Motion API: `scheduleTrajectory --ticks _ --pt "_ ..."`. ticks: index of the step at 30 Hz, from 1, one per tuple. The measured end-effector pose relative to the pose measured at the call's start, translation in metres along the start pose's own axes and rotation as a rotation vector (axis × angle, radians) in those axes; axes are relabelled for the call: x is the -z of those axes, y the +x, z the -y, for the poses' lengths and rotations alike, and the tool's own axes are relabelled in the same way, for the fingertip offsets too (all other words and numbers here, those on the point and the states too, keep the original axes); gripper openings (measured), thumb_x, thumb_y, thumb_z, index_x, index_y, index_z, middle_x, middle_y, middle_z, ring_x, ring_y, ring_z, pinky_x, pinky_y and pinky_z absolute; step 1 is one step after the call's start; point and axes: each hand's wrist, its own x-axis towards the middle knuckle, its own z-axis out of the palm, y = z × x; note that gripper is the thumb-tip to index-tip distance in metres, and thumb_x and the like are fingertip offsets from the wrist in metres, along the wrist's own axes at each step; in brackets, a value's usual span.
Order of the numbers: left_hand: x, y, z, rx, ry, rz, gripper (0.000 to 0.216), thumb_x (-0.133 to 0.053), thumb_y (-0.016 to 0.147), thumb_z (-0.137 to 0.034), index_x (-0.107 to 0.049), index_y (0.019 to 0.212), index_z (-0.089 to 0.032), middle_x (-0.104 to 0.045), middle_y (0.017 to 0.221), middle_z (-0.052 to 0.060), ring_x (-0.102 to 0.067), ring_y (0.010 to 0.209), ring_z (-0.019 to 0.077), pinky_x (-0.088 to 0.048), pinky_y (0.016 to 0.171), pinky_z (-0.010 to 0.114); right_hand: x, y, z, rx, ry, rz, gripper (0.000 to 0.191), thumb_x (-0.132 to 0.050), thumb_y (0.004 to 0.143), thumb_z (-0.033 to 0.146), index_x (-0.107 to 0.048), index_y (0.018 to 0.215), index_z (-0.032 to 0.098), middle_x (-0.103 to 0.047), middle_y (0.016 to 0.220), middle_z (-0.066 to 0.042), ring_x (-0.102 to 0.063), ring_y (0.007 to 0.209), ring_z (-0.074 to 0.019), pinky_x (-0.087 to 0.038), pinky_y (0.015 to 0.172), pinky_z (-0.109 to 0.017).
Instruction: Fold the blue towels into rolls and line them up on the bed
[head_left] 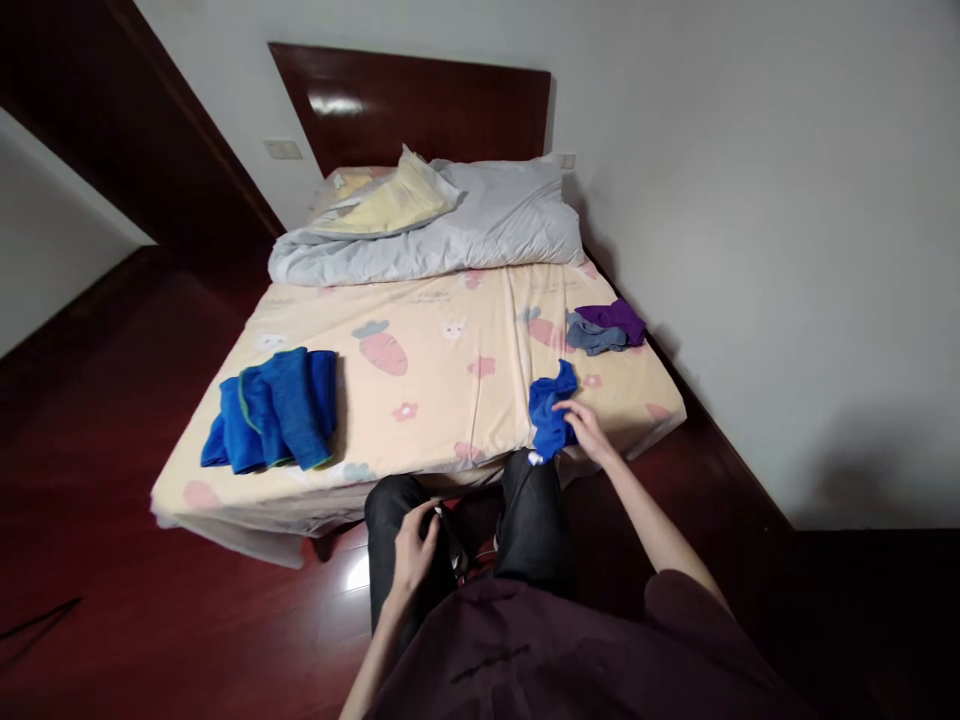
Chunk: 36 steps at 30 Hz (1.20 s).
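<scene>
My right hand (585, 430) reaches to the near right corner of the bed (450, 400) and its fingers pinch a small blue cloth (550, 408) that lies crumpled on the sheet. My left hand (414, 548) rests against my dark trouser leg below the bed's edge, with its fingers curled around something I cannot make out. A pile of blue towels with green trim (274, 410) lies on the left side of the bed, away from both hands.
A purple cloth (616, 318) and a grey cloth (592, 337) lie near the bed's right edge. A bunched grey and yellow duvet (427, 220) covers the head end below a dark headboard. A white wall runs along the right; dark red floor surrounds the bed.
</scene>
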Motion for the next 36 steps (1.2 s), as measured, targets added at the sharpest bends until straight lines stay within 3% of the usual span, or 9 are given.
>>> scheduleTrajectory --ticks 5,8,10,14,18,21,25,30,36 --pt "-0.028 -0.028 -0.078 -0.206 -0.248 0.199 0.039 -0.060 0.099 -0.042 -0.065 0.134 -0.025 -0.066 0.141 0.012 -0.063 0.132 0.0270 -0.051 0.114 0.046 -0.088 -0.135 0.005 -0.168 0.107 0.077 0.029 -0.049 0.085 0.032 -0.076 0.091 0.027 -0.078 0.103 -0.004 -0.071 0.103 -0.0275 -0.055 0.097 -0.040" --pt "-0.033 -0.031 -0.097 -0.344 -0.288 0.342 0.036 -0.054 0.103 -0.038 -0.065 0.135 -0.026 -0.067 0.138 0.013 -0.064 0.130 0.0259 -0.052 0.113 0.046 -0.124 -0.195 0.003 -0.223 0.085 0.059 0.029 -0.047 0.087 0.034 -0.076 0.091 0.032 -0.077 0.102 -0.003 -0.072 0.101 -0.0287 -0.058 0.093 -0.041" --pt "-0.031 -0.032 -0.097 -0.355 -0.293 0.383 0.034 -0.047 0.105 -0.036 -0.069 0.128 -0.024 -0.071 0.124 0.013 -0.069 0.117 0.0243 -0.056 0.105 0.043 -0.132 -0.215 0.003 -0.244 0.064 0.016 0.030 -0.045 0.088 0.036 -0.075 0.090 0.033 -0.077 0.101 -0.003 -0.072 0.100 -0.0296 -0.059 0.092 -0.042" --pt "-0.023 -0.034 -0.093 -0.341 -0.294 0.425 0.033 -0.046 0.106 -0.038 -0.073 0.115 -0.022 -0.072 0.110 0.012 -0.070 0.105 0.0227 -0.057 0.097 0.038 -0.119 -0.210 0.011 -0.262 0.026 0.040 0.027 -0.045 0.084 0.036 -0.072 0.083 0.031 -0.075 0.092 -0.004 -0.071 0.091 -0.0297 -0.058 0.084 -0.042" --pt "-0.015 -0.035 -0.101 -0.341 -0.313 0.467 0.032 -0.052 0.105 -0.040 -0.072 0.122 -0.022 -0.070 0.111 0.010 -0.069 0.097 0.0203 -0.057 0.093 0.034 -0.102 -0.184 0.037 -0.210 -0.039 0.251 0.026 -0.046 0.087 0.036 -0.069 0.078 0.029 -0.072 0.084 -0.003 -0.068 0.083 -0.0269 -0.055 0.080 -0.039" --pt "-0.008 -0.034 -0.111 -0.323 -0.338 0.437 0.031 -0.054 0.101 -0.037 -0.073 0.119 -0.020 -0.069 0.110 0.011 -0.066 0.089 0.0188 -0.056 0.085 0.032 -0.098 -0.174 0.060 -0.086 -0.141 0.403 0.015 -0.062 0.088 0.040 -0.070 0.088 0.028 -0.071 0.093 -0.003 -0.069 0.091 -0.0260 -0.054 0.089 -0.039" --pt "0.004 -0.034 -0.122 -0.265 -0.376 0.408 0.022 -0.059 0.092 -0.031 -0.072 0.102 -0.017 -0.069 0.106 0.009 -0.062 0.083 0.0171 -0.052 0.075 0.028 -0.094 -0.176 0.078 0.064 -0.385 0.554 0.044 -0.086 0.070 0.028 -0.069 0.110 0.029 -0.065 0.110 -0.004 -0.069 0.099 -0.0261 -0.057 0.090 -0.038" --pt "0.016 -0.033 -0.135 -0.143 -0.411 0.546 0.030 -0.065 0.093 -0.046 -0.066 0.090 -0.016 -0.060 0.073 -0.002 -0.051 0.065 0.0117 -0.042 0.063 0.023 -0.083 -0.179 0.082 0.245 -0.468 0.456 0.039 -0.061 0.083 0.006 -0.065 0.116 0.027 -0.061 0.114 -0.006 -0.069 0.105 -0.0230 -0.057 0.095 -0.037" --pt "0.020 -0.020 -0.150 -0.156 -0.490 0.399 0.040 -0.060 0.098 -0.054 -0.067 0.089 -0.015 -0.058 0.077 -0.002 -0.047 0.069 0.0106 -0.038 0.067 0.023 -0.073 -0.179 0.085 0.631 -0.487 0.366 0.039 -0.061 0.088 0.003 -0.062 0.119 0.027 -0.069 0.117 -0.007 -0.068 0.110 -0.0256 -0.056 0.101 -0.042"
